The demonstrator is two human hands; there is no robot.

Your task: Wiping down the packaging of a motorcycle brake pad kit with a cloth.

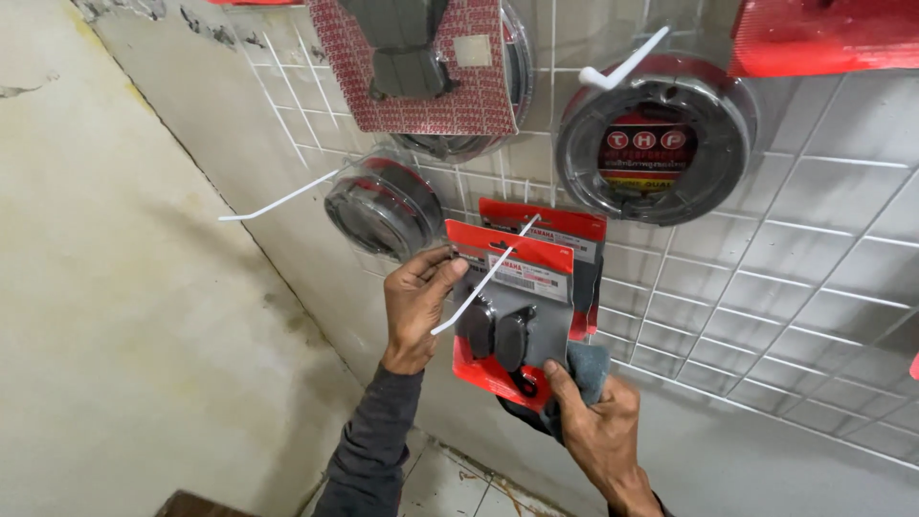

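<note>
A red blister pack of dark brake pads (507, 306) hangs on a white wire hook (483, 282) on a white wire grid wall. My left hand (416, 306) pinches the pack's upper left corner. My right hand (598, 426) grips the pack's lower right corner with the thumb, and it also holds a grey-blue cloth (586, 369) bunched behind the pack. A second, similar red pack (565, 230) hangs right behind the first on the same hook.
The wire grid panel (814, 268) carries round clear-packed brake shoes (661, 144), another round pack (383, 206), a red patterned pack (421, 67) above and a bare white hook (278, 201). A stained plaster wall (115, 287) stands at the left.
</note>
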